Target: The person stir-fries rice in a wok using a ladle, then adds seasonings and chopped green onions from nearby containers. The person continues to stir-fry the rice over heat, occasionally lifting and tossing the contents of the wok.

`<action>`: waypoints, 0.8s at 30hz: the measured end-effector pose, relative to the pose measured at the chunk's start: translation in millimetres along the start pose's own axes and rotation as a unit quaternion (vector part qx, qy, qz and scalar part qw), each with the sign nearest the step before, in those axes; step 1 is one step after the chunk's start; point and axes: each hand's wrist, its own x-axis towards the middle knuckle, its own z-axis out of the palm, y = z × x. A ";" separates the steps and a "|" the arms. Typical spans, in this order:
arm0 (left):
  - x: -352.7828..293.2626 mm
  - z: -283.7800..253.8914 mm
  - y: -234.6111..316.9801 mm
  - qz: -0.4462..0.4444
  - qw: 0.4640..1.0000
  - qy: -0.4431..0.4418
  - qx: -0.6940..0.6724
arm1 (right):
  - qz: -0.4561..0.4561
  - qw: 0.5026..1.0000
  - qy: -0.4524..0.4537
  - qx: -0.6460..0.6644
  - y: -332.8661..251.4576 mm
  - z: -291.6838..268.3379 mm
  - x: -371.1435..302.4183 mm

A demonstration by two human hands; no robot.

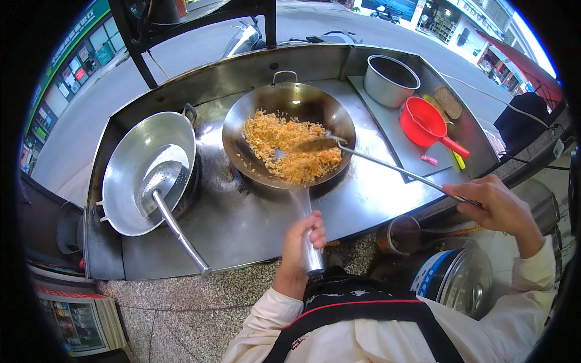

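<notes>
A wok (330, 109) full of orange-yellow fried rice (284, 145) sits on the steel stove top in the middle. My left hand (304, 237) is wrapped round the wok's metal handle, which points toward me. In my right hand (493, 202) is the long thin handle of a wok ladle (321, 144), reaching in from the right. The ladle's bowl rests over the rice at the wok's right side, and some rice below it looks blurred. Rice lies heaped across the wok, with scattered grains up the left wall.
To the left, a large metal pan (130, 145) holds a perforated skimmer (158, 184), its handle jutting over the front edge. On the right stand a deep silver pot (392, 81) and a red plastic ladle (423, 121). A lidded drum (466, 281) is below the counter.
</notes>
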 end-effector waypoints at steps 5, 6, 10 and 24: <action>0.4 -1.0 -1.0 0.007 1.000 -0.004 -0.006 | 0.056 0.985 -0.068 -0.151 -21.3 20.4 32.0; -0.4 -1.0 -1.2 0.011 1.000 -0.001 -0.002 | 0.017 0.988 -0.005 -0.155 -13.1 39.4 51.4; -2.6 1.0 0.1 0.002 1.000 0.005 -0.002 | -0.033 0.994 0.103 -0.025 50.1 95.5 104.1; -6.1 6.5 1.8 0.004 1.000 0.014 0.004 | 0.053 0.871 0.050 0.487 54.5 139.4 175.8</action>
